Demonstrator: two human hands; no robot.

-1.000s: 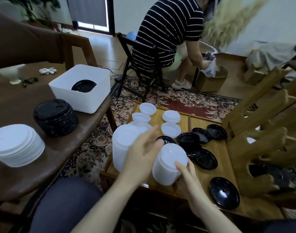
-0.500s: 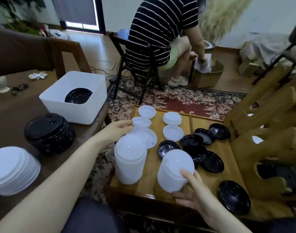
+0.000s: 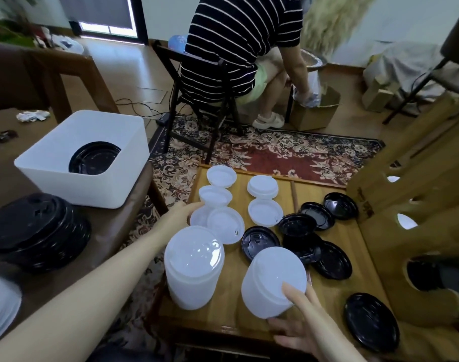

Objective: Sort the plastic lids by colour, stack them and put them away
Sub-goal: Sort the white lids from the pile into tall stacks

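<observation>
Two tall stacks of white lids stand on the low wooden table (image 3: 332, 231). The left stack (image 3: 194, 270) is upright and free. My right hand (image 3: 296, 325) wraps its fingers round the near side of the right stack (image 3: 270, 278), which is tilted. Reaching past the left stack, my left hand (image 3: 180, 215) holds the edge of a flat white lid (image 3: 223, 226) that overlaps another. More loose white lids (image 3: 263, 186) lie behind. Several black lids (image 3: 330, 262) are scattered to the right.
A white bin (image 3: 53, 163) on the brown side table holds black lids (image 3: 92, 158). A black stack (image 3: 37, 231) and a white stack (image 3: 1, 304) sit nearer. A person in a striped shirt (image 3: 236, 48) sits on a chair beyond. A wooden frame (image 3: 419, 178) stands on the right.
My left hand left the right stack, reached out to the loose white lids and settled on the overlapping pair. My right hand has stayed on the right stack.
</observation>
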